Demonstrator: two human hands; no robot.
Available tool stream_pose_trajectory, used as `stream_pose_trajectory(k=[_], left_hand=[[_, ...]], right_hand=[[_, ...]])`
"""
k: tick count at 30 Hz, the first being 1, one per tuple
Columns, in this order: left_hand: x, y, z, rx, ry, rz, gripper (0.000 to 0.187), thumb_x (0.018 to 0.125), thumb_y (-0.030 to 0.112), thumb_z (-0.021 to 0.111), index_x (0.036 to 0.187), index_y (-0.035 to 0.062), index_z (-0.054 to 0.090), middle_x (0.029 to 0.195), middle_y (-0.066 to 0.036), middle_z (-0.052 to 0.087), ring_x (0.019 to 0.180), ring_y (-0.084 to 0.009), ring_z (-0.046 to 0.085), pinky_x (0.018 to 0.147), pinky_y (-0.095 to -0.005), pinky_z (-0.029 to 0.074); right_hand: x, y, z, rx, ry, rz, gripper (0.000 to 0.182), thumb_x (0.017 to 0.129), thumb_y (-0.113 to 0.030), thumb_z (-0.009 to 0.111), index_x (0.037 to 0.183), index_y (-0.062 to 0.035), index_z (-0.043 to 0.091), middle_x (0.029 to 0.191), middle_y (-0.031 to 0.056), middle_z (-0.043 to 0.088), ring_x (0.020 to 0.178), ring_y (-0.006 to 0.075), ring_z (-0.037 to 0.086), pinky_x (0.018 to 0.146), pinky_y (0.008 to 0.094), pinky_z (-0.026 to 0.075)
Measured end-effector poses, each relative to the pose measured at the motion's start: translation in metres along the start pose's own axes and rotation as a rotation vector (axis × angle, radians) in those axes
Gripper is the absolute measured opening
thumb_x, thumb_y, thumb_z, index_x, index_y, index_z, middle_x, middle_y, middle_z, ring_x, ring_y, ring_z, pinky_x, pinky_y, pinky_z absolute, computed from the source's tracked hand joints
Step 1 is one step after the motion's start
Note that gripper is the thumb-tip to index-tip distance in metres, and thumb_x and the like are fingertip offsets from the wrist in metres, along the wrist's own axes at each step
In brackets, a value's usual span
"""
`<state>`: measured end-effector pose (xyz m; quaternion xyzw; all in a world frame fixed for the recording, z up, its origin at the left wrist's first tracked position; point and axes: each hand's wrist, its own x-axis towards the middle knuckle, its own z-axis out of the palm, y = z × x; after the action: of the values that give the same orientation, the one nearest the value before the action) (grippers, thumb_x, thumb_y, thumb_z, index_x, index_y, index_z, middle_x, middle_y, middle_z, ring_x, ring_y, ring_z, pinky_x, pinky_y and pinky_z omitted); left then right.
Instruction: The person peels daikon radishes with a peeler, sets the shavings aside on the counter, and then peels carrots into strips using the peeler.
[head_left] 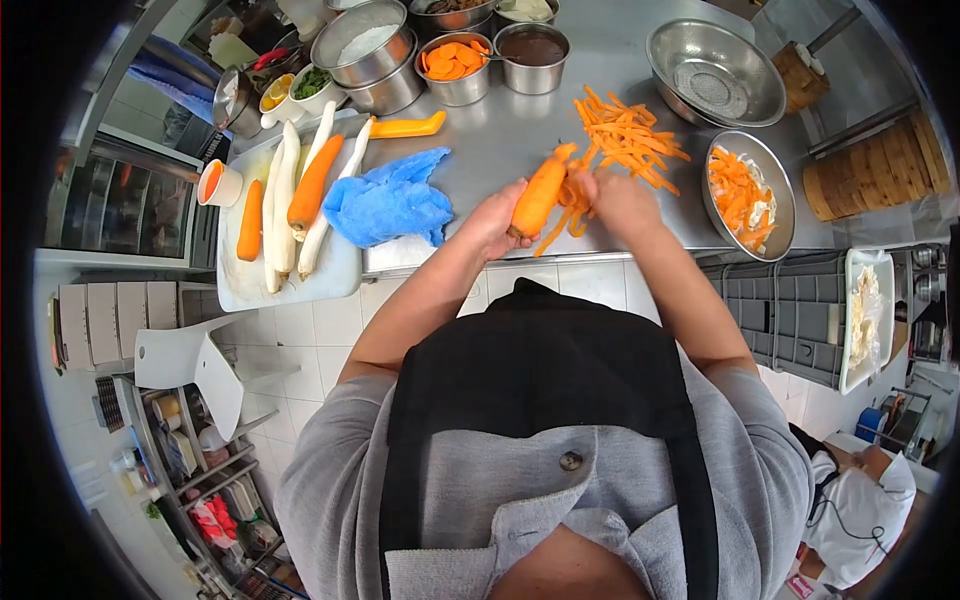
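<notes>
My left hand [493,222] is closed around the lower end of a large carrot [542,197], its narrow end pointing up and to the right. My right hand [622,205] is closed beside the carrot, slightly blurred; whatever its fingers hold is hidden. Beyond my right hand, a pile of carrot peelings [625,135] lies on the steel table [500,130], and some strips hang down near the front edge. To the left of my left hand sits a crumpled blue cloth [392,200].
A white cutting board [232,285] holds long white roots [283,200], two carrots [315,182] and a yellow handle [408,125]. Metal bowls of food stand behind. On the right are a steel colander [715,85] and a bowl of peelings [742,195]. Another person [858,510] is at lower right.
</notes>
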<state>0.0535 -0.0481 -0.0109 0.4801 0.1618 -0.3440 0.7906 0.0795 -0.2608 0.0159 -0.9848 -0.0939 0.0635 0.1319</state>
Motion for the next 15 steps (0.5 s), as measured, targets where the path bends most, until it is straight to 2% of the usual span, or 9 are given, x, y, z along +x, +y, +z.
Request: stream_pose_trajectory(k=[4,7,10,11,13,15], left_hand=[[-0.007,-0.001,0.003,0.044,0.056,-0.001,0.044,0.099,0.048,0.036,0.104,0.0082,0.054,0.078,-0.007,0.058,0.063,-0.0177,0.055,0.055,-0.0283,0.046],[-0.009,0.004,-0.002,0.062,-0.023,0.008,0.046,0.094,0.049,0.047,0.117,0.0099,0.052,0.084,-0.005,0.058,0.065,-0.0143,0.053,0.055,-0.0258,0.044],[-0.021,0.010,0.014,0.267,-0.050,0.155,0.059,0.087,0.040,0.063,0.135,0.0139,0.042,0.092,-0.001,0.056,0.066,-0.0109,0.051,0.055,-0.0233,0.042],[-0.019,0.009,0.012,0.262,-0.061,0.149,0.063,0.084,0.034,0.064,0.138,0.0150,0.038,0.095,-0.001,0.055,0.067,-0.0103,0.051,0.055,-0.0229,0.041],[-0.014,0.007,0.008,0.255,-0.086,0.133,0.075,0.080,0.023,0.067,0.145,0.0172,0.030,0.100,0.000,0.054,0.068,-0.0089,0.049,0.054,-0.0220,0.040],[-0.014,0.009,0.008,0.267,-0.116,0.128,0.074,0.078,0.017,0.065,0.144,0.0163,0.032,0.102,-0.001,0.053,0.069,-0.0084,0.048,0.054,-0.0221,0.039]], right_hand=[[0.039,0.036,-0.009,-0.012,-0.017,0.197,0.053,0.098,-0.048,0.031,0.099,-0.0061,0.064,0.096,0.0189,0.067,0.096,0.0352,0.063,0.081,0.0475,0.049],[0.019,0.018,-0.018,0.018,-0.022,0.152,0.054,0.098,-0.050,0.032,0.101,-0.0059,0.063,0.095,0.0184,0.068,0.095,0.0357,0.063,0.081,0.0475,0.048],[-0.019,-0.007,-0.018,0.144,-0.135,-0.037,0.056,0.096,-0.052,0.034,0.098,-0.0040,0.062,0.089,0.0204,0.067,0.087,0.0384,0.063,0.076,0.0480,0.049],[-0.028,-0.015,-0.019,0.099,-0.141,-0.098,0.053,0.096,-0.051,0.037,0.096,-0.0046,0.063,0.084,0.0180,0.067,0.081,0.0363,0.065,0.070,0.0461,0.051],[-0.045,-0.028,-0.023,0.071,-0.091,-0.186,0.051,0.096,-0.050,0.038,0.094,-0.0055,0.062,0.081,0.0163,0.067,0.076,0.0345,0.066,0.066,0.0445,0.052],[-0.046,-0.027,-0.023,0.008,-0.032,-0.261,0.046,0.096,-0.048,0.041,0.093,-0.0081,0.063,0.080,0.0146,0.067,0.070,0.0322,0.066,0.060,0.0419,0.052]])
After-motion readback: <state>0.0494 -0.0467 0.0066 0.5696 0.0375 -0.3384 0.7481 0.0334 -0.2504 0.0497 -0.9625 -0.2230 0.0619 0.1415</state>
